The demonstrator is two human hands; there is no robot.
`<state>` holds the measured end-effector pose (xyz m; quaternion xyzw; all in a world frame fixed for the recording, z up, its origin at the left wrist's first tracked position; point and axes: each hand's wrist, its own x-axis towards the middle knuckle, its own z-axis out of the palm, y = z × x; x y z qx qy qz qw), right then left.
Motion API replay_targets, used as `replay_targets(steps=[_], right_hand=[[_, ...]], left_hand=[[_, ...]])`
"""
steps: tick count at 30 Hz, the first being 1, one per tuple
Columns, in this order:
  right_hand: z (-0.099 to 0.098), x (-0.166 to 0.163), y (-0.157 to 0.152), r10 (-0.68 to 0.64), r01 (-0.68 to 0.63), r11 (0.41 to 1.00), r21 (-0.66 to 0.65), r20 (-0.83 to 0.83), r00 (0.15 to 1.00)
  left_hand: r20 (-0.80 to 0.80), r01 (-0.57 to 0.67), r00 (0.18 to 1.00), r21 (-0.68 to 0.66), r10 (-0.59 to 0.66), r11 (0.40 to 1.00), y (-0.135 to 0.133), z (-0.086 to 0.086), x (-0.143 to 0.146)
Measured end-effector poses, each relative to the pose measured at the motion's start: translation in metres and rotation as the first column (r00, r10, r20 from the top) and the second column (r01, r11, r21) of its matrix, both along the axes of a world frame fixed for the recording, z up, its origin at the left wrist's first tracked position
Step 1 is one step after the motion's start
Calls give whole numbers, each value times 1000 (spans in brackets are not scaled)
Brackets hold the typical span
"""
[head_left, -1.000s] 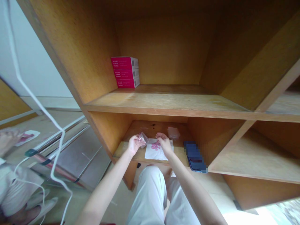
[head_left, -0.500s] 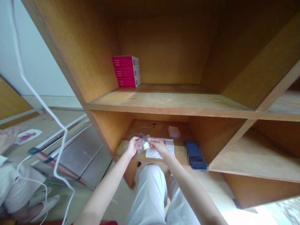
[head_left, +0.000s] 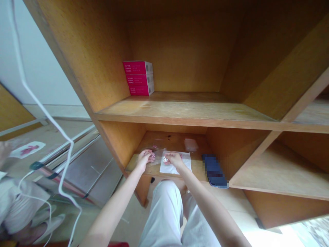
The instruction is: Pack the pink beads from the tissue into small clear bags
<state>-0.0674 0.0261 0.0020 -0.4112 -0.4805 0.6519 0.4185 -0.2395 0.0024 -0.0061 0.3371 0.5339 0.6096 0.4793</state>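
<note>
On the lower shelf, my left hand (head_left: 145,159) pinches a clear plastic bag (head_left: 158,157), which stretches toward my other hand. Small pink pieces show at the left fingertips. My right hand (head_left: 174,160) is closed above a white sheet of paper (head_left: 171,169). Something small and shiny (head_left: 165,159) shows at its fingertips, too small to name. Pink bits on the paper are partly hidden by that hand. Behind my left hand lie a few tiny pink pieces (head_left: 155,146), seemingly in another clear bag.
Pink boxes (head_left: 138,80) are stacked on the shelf above. A clear plastic stack (head_left: 191,144) lies at the back, a dark blue, partly pixelated object (head_left: 215,171) at right. A white cable (head_left: 46,111) hangs at left, near another person's hand (head_left: 4,151) and paper (head_left: 27,150).
My left hand has shifted slightly left. The bag between my hands is now stretched flatter, and the shiny thing has moved from the middle to my right fingertips.
</note>
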Motion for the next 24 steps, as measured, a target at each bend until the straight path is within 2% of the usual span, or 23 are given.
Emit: replay_targets(steps=[4,7,9,11,13,15,20,24], right_hand=[[-4,-3,-1,17,-18,999,-35,-16,1000],[-5,-6,-1,19,-20,999,-36,-33,999],[-5,-7,-1,25,-26,999,-31,-33,999],[-5,-8,-1,29,-30,999,-24,-24,999],[-4,-9,-2,45,-45,999,-11,-16,999],[-2,-8,-3,85,-85,996,13,-6,996],[3,-3,-5,226,-238,964,118,107,968],[-1,-2,-3,222,-260,950,174,211,952]], left_hand=[[-158,-76,984,14,77,997,1,0,2],[-298,-157,934,144,194,977,3,4,5],[-396,-114,895,242,205,963,3,8,8],[-513,59,855,249,80,967,3,11,11],[-612,261,784,166,-108,951,2,12,16],[-652,388,718,87,-242,917,2,11,19],[-641,409,710,37,-292,912,4,9,23],[-619,398,722,4,-310,917,4,10,22]])
